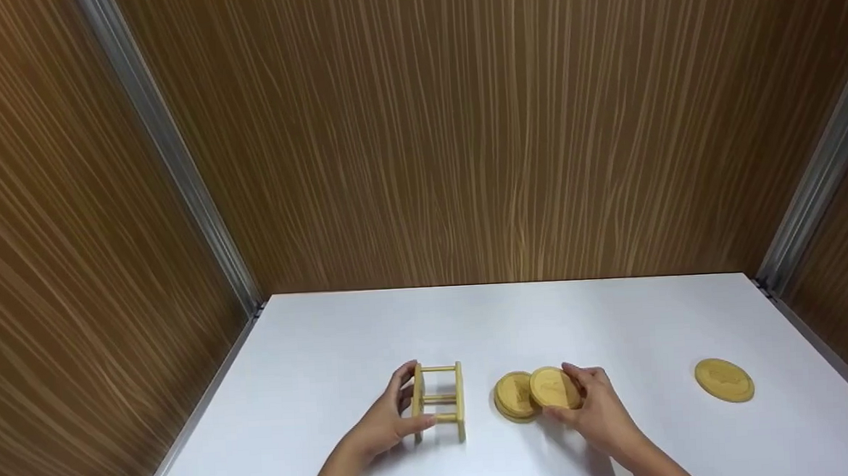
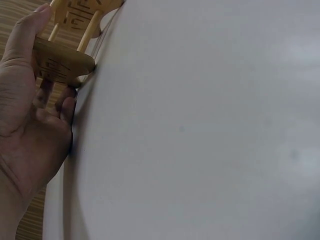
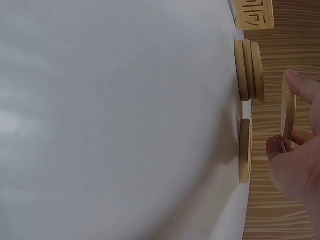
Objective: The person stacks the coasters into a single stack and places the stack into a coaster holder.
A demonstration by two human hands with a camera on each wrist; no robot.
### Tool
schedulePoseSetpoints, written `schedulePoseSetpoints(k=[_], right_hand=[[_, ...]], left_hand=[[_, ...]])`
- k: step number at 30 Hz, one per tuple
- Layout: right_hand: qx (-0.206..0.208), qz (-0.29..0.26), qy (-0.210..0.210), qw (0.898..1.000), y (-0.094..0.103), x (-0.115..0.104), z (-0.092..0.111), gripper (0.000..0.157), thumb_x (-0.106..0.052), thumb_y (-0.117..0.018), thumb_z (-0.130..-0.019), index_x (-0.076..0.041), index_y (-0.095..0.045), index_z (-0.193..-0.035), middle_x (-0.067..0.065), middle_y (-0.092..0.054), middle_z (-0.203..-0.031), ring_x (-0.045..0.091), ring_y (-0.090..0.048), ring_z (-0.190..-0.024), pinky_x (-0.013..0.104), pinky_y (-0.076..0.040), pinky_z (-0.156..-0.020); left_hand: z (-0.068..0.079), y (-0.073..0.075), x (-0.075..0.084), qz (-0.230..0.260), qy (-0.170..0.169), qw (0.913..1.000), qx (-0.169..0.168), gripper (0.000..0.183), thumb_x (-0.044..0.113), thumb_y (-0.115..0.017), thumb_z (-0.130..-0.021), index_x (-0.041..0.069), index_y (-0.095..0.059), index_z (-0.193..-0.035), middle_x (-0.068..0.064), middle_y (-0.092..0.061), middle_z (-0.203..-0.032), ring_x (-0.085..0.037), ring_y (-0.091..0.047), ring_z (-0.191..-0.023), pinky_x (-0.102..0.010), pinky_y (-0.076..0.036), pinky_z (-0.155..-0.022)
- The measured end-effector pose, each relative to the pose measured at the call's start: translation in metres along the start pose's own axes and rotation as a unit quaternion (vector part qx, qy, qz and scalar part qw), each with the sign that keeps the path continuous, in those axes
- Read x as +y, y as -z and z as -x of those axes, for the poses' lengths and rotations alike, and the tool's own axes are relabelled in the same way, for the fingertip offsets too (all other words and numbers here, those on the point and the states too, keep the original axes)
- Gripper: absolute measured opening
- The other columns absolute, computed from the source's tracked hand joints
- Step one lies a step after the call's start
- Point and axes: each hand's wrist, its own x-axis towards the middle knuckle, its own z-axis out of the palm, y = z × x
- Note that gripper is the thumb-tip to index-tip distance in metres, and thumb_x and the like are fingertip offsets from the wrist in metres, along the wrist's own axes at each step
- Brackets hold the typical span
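Clock dirs as person faces table. L hand point(image 1: 386, 418) clamped on wooden rack point(image 1: 460, 401), thumb opp. fingers across its 9 o'clock panel, prob. to steady it. Rack = 9 o'clock of disc stack point(image 1: 512, 395), near it; can't tell if it bears fully on white table point(image 1: 472, 322). R hand point(image 1: 598, 412) pinches held disc point(image 1: 554, 388) at rim, thumb vs. fingers, likely to leave its face clear; disc is off table, tilted, 3 o'clock of stack, w/ gap (right wrist view). Stack = 3 discs flat, prob. for easy reach. Lone disc point(image 1: 725, 380) flat, well apart at 3 o'clock, reason unclear. Markings: rack panels' slotted cutouts char-like, unreadable; lone disc carved, too small to read. No brand/label seen.
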Motion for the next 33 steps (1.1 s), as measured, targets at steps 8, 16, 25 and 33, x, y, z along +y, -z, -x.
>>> schedulePoseSetpoints(k=[8, 16, 25, 33], right_hand=[[-0.009, 0.002, 0.004, 1.000, -0.008, -0.008, -0.006, 0.095, -0.019, -0.096, -0.082, 0.010, -0.046, -0.157, 0.028, -0.049, -0.144, 0.046, -0.053, -0.143, 0.067, -0.037, -0.130], [-0.014, 0.012, 0.011, 1.000, -0.016, -0.013, -0.011, 0.093, -0.021, -0.097, -0.082, 0.007, -0.049, -0.157, 0.027, -0.051, -0.145, 0.047, -0.052, -0.142, 0.068, -0.039, -0.127], [-0.021, 0.010, 0.012, 1.000, -0.028, -0.013, -0.015, 0.095, -0.025, -0.097, -0.081, 0.007, -0.049, -0.157, 0.027, -0.048, -0.147, 0.048, -0.050, -0.144, 0.067, -0.039, -0.128], [-0.020, 0.019, 0.023, 0.999, -0.034, -0.012, -0.019, 0.095, -0.025, -0.096, -0.082, 0.008, -0.048, -0.157, 0.024, -0.050, -0.145, 0.047, -0.052, -0.143, 0.067, -0.040, -0.126]], left_hand=[[-0.001, 0.003, 0.000, 0.015, 0.001, 0.9999, 0.000, 0.119, 0.035, -0.091, -0.089, 0.021, -0.010, -0.175, -0.013, -0.013, -0.184, -0.042, -0.026, -0.168, -0.058, -0.025, -0.138], [0.000, 0.001, 0.001, -0.012, -0.004, 0.9999, 0.005, 0.121, 0.040, -0.092, -0.088, 0.021, -0.010, -0.175, -0.013, -0.015, -0.184, -0.041, -0.027, -0.168, -0.056, -0.021, -0.140], [0.000, 0.001, -0.001, -0.018, -0.003, 0.9998, 0.005, 0.120, 0.042, -0.091, -0.088, 0.024, -0.011, -0.175, -0.013, -0.019, -0.183, -0.041, -0.028, -0.168, -0.056, -0.023, -0.140], [0.000, 0.000, -0.001, -0.001, 0.006, 0.9999, 0.011, 0.120, 0.038, -0.093, -0.086, 0.025, -0.013, -0.175, -0.012, -0.018, -0.183, -0.041, -0.028, -0.167, -0.057, -0.022, -0.140]])
